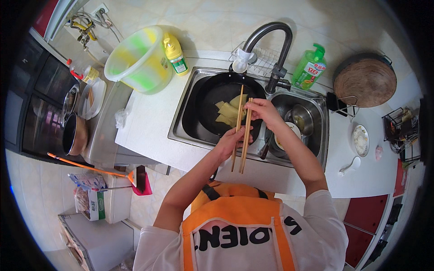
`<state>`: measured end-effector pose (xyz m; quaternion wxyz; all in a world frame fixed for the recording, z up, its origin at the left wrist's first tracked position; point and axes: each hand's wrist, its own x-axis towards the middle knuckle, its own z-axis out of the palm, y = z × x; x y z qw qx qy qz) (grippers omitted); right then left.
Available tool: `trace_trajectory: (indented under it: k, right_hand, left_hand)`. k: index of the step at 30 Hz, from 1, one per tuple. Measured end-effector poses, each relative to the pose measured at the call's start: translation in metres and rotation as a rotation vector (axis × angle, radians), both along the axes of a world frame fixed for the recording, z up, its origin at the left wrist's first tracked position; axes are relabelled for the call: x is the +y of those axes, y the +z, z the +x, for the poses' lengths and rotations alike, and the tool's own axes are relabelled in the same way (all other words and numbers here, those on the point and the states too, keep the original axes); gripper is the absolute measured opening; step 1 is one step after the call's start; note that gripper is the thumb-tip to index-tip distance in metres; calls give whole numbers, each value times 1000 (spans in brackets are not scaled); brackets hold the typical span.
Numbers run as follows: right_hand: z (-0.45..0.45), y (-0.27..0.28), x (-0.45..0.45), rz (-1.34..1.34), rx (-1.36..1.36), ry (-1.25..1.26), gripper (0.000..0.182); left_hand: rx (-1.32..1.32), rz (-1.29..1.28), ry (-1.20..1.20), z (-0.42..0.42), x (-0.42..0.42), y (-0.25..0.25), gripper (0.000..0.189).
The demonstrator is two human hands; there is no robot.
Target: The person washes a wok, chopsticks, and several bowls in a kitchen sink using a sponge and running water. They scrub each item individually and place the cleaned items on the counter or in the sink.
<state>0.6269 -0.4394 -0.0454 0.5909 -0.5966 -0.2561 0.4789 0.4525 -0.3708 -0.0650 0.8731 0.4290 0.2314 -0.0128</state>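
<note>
Over the left sink basin, my left hand (235, 140) grips several wooden chopsticks (244, 142) around their middle. One chopstick lies apart from the others and reaches further toward the faucet. My right hand (262, 111) pinches the upper ends of the others. Below my hands, a black wok (217, 88) sits in the left basin. Flat yellowish pieces of what may be a scouring cloth (229, 111) lie in it. To the right, the smaller basin (313, 135) contains a metal pot (303, 117) and a white bowl (288, 133), partly covered by my right forearm.
A dark faucet (284, 50) arches behind the sink. A plastic bucket (142, 64) and a yellow bottle (175, 54) stand back left. A green pump bottle (309, 67) stands back right, near a round wooden board (364, 81). A bowl of rice (360, 140) and a white spoon (351, 166) lie right.
</note>
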Motion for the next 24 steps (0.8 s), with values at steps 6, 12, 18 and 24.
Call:
trace_trajectory:
  k: [6,12,18,24]
  right_hand:
    - [-3,-2,4,-65,-69,-39,21]
    - [19,34,-19,281,-319,-415,16]
    - [-37,34,-39,350,-909,-304,17]
    - [-82,-3,-60,426,-992,-114,31]
  left_hand:
    - [-9,-5,95,-5,5,-16,23]
    - [110,-26,358,-13,35,-37,18]
    - [-36,-241,300,0,37,-31,21]
    - [-203,-405,374,14,38,-18,26]
